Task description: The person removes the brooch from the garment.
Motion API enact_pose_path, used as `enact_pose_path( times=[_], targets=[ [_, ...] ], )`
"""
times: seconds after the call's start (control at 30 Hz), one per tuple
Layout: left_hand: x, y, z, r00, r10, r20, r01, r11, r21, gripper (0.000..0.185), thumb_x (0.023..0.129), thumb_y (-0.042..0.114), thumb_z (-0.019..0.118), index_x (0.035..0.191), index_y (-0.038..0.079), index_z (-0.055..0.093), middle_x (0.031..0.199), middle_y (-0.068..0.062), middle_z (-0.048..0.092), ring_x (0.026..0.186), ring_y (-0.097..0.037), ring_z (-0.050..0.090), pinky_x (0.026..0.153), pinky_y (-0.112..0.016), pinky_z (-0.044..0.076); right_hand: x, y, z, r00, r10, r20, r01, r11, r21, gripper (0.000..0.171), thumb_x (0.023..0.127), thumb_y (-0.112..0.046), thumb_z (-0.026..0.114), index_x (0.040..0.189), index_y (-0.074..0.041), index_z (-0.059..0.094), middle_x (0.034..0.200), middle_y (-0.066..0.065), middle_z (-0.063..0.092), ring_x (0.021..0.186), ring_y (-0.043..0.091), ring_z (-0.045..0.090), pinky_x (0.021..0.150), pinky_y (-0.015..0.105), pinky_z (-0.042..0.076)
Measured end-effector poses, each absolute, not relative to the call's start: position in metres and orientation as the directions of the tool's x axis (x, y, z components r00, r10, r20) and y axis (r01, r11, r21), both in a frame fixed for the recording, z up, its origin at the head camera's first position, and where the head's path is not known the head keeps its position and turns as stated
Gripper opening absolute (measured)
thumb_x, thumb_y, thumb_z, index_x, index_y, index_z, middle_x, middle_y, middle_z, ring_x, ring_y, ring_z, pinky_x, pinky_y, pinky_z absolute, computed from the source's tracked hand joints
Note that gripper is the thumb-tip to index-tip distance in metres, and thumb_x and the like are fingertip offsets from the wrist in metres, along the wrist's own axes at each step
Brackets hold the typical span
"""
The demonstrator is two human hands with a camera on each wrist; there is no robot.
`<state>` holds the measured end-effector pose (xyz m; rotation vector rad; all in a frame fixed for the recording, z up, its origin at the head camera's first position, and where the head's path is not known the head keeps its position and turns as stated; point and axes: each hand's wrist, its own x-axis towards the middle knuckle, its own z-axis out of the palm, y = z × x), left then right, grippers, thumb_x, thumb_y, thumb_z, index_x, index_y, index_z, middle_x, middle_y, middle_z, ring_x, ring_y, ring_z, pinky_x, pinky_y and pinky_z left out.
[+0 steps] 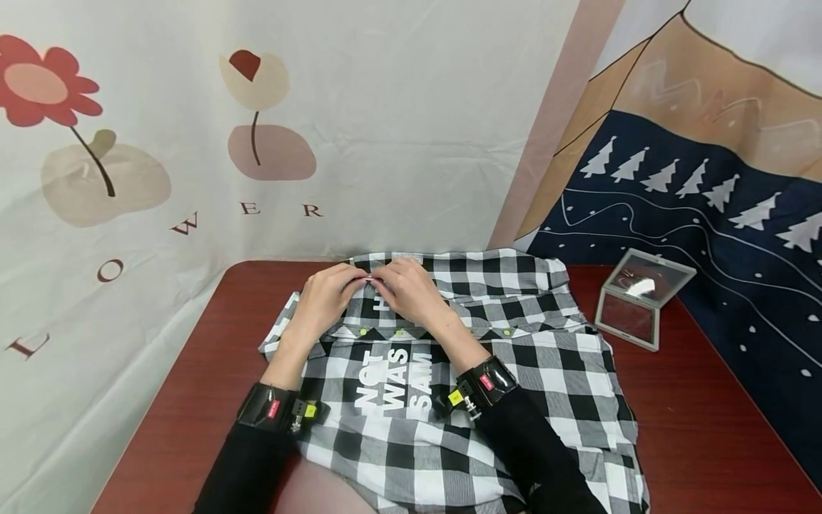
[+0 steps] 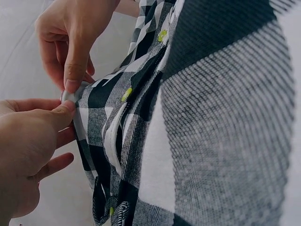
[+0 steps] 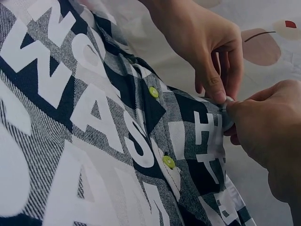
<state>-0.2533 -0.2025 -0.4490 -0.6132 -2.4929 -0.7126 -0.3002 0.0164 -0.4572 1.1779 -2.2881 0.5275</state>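
A black-and-white checked shirt [image 1: 514,357] lies flat on the dark red table [image 1: 212,371], with white letters [image 1: 392,382] printed on it and small yellow-green buttons [image 3: 154,92] along a flap. Both hands meet at the shirt's far edge. My left hand [image 1: 352,283] pinches a small fold of the fabric between thumb and forefinger. My right hand [image 1: 387,281] pinches the same fold right beside it. In the left wrist view the left hand [image 2: 63,109] and right hand [image 2: 71,84] touch at the cloth's edge [image 2: 87,101]. The right wrist view shows the same pinch [image 3: 225,106].
A small square mirror case [image 1: 642,296] stands open at the back right of the table. Printed cloth backdrops hang behind: flowers [image 1: 160,143] on the left, trees [image 1: 693,185] on the right. Bare table shows on both sides of the shirt.
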Motion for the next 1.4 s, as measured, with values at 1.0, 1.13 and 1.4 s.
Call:
enact_pose_path(
  times=[1.0, 1.13, 1.4],
  targets=[
    [-0.259, -0.209, -0.461, -0.761, 0.2, 0.618, 0.586, 0.622, 0.52, 0.028, 0.102, 0.011, 0.086, 0.128, 0.002, 0.082, 0.123, -0.019, 0.082, 0.11, -0.038, 0.08, 0.094, -0.057, 0.066, -0.305, 0.02, -0.466, -0.557, -0.531, 0.638, -0.824, 0.449, -0.346, 0.011, 0.109, -0.015, 0.077, 0.111, -0.007, 0.084, 0.11, 0.01, 0.085, 0.11, 0.028, 0.077, 0.097, 0.044, 0.063],
    [-0.261, -0.209, -0.464, -0.766, 0.174, 0.619, 0.582, 0.597, 0.553, 0.027, 0.103, 0.011, 0.084, 0.129, 0.003, 0.082, 0.119, -0.018, 0.083, 0.105, -0.034, 0.08, 0.09, -0.055, 0.066, -0.306, 0.02, -0.469, -0.583, -0.489, 0.649, -0.81, 0.409, -0.42, 0.01, 0.11, -0.014, 0.076, 0.11, -0.006, 0.083, 0.109, 0.012, 0.084, 0.109, 0.03, 0.076, 0.092, 0.045, 0.064],
    [-0.26, -0.206, -0.463, -0.815, 0.123, 0.566, 0.519, 0.589, 0.619, 0.026, 0.107, 0.012, 0.079, 0.131, 0.002, 0.082, 0.119, -0.017, 0.083, 0.095, -0.031, 0.079, 0.084, -0.05, 0.065, -0.308, 0.019, -0.476, -0.622, -0.416, 0.663, -0.783, 0.346, -0.518, 0.008, 0.107, -0.012, 0.079, 0.108, -0.006, 0.084, 0.106, 0.011, 0.084, 0.107, 0.03, 0.077, 0.093, 0.046, 0.064]
  ],
)
